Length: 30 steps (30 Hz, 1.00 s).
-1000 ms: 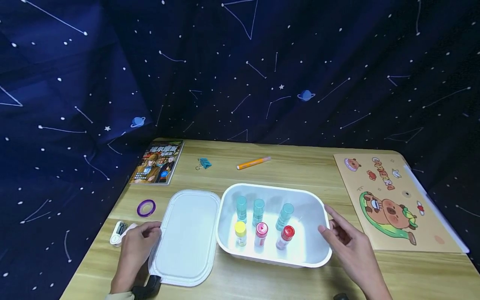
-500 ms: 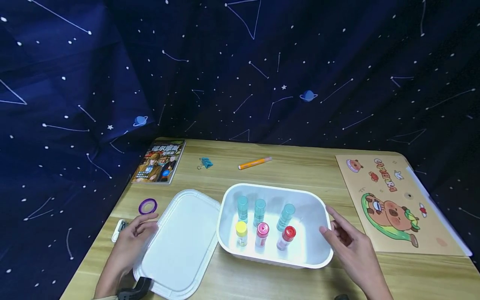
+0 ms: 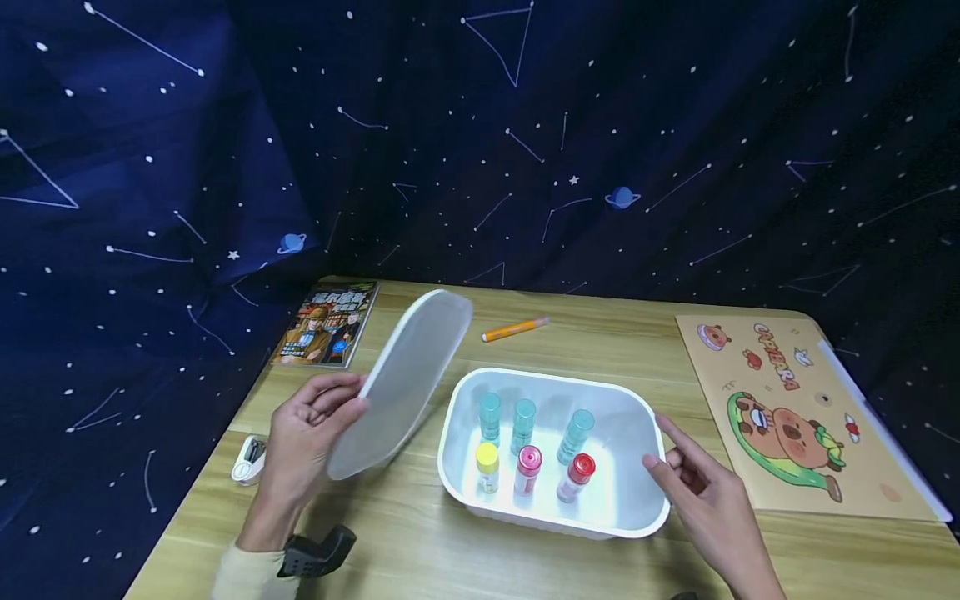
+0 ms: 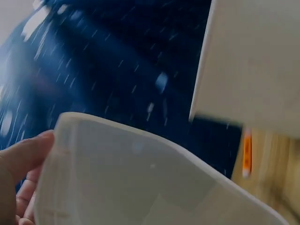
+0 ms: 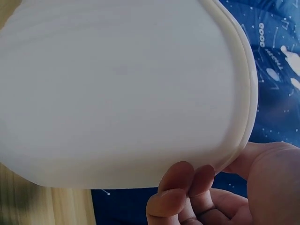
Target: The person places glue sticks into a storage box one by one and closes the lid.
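My left hand grips a white plastic lid by its edge and holds it tilted steeply above the table. In the left wrist view the translucent lid rises beside the fingers. To its right stands a white plastic bin. Inside are three teal tubes and small bottles with yellow, pink and red caps. My right hand holds the bin's right rim, thumb on the inner side. In the right wrist view, fingers lie against a rimmed white surface.
A magazine lies at the back left, an orange marker behind the bin. A capybara-printed folder covers the right side. A small white case with dark contents sits left of my left hand. A dark starry cloth hangs behind.
My left hand has raised the lid off the table and tipped it steeply upright. The lid and hand now hide the teal binder clip and purple tape. My right hand has stayed on the bin.
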{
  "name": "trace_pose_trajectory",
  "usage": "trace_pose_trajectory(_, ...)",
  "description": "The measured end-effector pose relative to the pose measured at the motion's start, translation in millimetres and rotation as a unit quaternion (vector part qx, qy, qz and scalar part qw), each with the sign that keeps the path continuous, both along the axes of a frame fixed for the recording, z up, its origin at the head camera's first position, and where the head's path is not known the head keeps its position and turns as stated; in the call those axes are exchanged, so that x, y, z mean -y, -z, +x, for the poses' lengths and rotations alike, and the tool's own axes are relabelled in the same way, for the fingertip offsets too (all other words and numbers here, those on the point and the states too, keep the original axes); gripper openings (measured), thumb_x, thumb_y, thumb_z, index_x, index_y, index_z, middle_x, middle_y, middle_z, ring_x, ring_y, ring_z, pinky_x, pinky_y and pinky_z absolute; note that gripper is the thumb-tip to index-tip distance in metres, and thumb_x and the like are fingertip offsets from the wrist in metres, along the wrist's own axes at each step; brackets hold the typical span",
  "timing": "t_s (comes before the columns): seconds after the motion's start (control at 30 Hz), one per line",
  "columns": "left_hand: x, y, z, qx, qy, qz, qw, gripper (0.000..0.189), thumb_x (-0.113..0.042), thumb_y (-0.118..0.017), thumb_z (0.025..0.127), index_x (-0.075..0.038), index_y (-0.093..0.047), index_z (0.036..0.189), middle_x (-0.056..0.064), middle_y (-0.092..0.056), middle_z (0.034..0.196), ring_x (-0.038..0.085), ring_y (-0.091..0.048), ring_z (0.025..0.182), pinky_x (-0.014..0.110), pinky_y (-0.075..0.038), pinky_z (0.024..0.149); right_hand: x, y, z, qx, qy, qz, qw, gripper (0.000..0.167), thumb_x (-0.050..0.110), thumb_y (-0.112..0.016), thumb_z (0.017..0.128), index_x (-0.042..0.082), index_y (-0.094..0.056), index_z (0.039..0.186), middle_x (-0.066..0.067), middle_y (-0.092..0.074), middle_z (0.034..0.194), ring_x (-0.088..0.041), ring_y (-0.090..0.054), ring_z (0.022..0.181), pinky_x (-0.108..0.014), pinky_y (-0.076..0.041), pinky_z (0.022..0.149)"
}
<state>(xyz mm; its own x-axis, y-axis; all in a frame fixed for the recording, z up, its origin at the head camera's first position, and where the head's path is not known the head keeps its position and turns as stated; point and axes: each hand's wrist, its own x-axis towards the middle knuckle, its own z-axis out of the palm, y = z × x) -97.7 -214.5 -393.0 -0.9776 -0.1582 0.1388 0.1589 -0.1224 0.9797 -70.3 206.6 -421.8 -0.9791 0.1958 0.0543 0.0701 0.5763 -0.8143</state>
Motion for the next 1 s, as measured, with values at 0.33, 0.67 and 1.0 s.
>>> trace_pose_trajectory(0.33, -66.7, -15.9, -9.1, -0.187, 0.155, -0.073, 0.9671, 0.033, 0.015, -0.075, 0.084, 0.01, -0.065, 0.115, 0.003, -0.078, 0.115, 0.013, -0.074, 0.109, 0.029, -0.058, 0.095, -3.5, 3.3, 2.1, -0.008, -0.012, -0.036, 0.9992, 0.055, 0.028, -0.071, 0.1, 0.014, -0.055, 0.151, -0.002, -0.059, 0.087, -0.013, -0.052, 0.069, -0.025, -0.043, 0.056)
trace_pose_trajectory(0.67, -109.2, -4.2, 4.9, -0.309, 0.259, -0.282, 0.8708, 0.029, -0.006, -0.083, 0.087, -0.013, -0.074, 0.114, 0.001, -0.078, 0.104, 0.007, -0.07, 0.09, 0.021, -0.057, 0.084, -5.1, -6.4, -1.9, -0.003, -0.027, -0.081, 0.9963, 0.058, 0.042, -0.03, 0.114, -0.001, -0.069, 0.122, -0.016, -0.07, 0.121, -0.011, -0.067, 0.081, -0.025, -0.057, 0.071)
trace_pose_trajectory(1.0, -117.4, 4.8, 3.9, -0.22, 0.267, -0.224, 0.9112, 0.031, -0.008, -0.081, 0.089, -0.006, -0.071, 0.119, 0.008, -0.077, 0.112, 0.015, -0.073, 0.099, 0.026, -0.058, 0.091, 3.5, -7.9, -0.4, 0.019, 0.019, -0.045, 0.9986, 0.049, 0.029, -0.069, 0.101, 0.016, -0.058, 0.147, -0.002, -0.06, 0.081, -0.009, -0.051, 0.064, -0.026, -0.042, 0.054)
